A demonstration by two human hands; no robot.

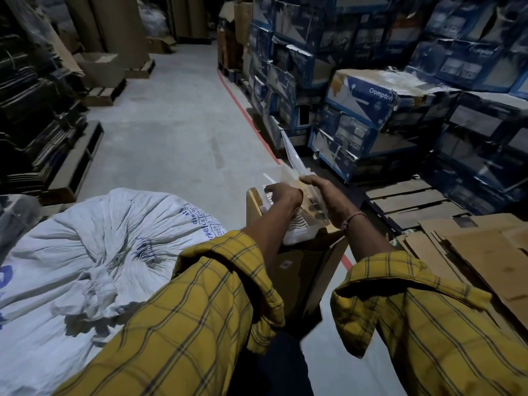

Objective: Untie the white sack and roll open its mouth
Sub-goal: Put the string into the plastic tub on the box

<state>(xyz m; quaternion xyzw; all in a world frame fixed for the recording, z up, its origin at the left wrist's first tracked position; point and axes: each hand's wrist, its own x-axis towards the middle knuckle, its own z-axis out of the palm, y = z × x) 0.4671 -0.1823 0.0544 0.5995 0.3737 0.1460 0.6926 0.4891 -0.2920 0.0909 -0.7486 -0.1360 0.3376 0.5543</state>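
Note:
The white sack (85, 252) stands at the lower left, full, its mouth gathered into a tight bunch (103, 284) on top, with blue print on its side. Both my hands are to its right, over an open brown carton (303, 261). My left hand (283, 194) grips the near end of a clear plastic packet (297, 167). My right hand (325, 195) closes on the same packet, which sticks up and away from me. Neither hand touches the sack. What the packet contains is too blurred to tell.
Stacked blue printed cartons (371, 98) fill the right side behind a red floor line (243, 110). Flattened brown cardboard (485, 252) lies at the right on wooden pallets (408, 201). Dark stacks on pallets (37, 118) line the left. Grey concrete aisle (177, 124) runs ahead.

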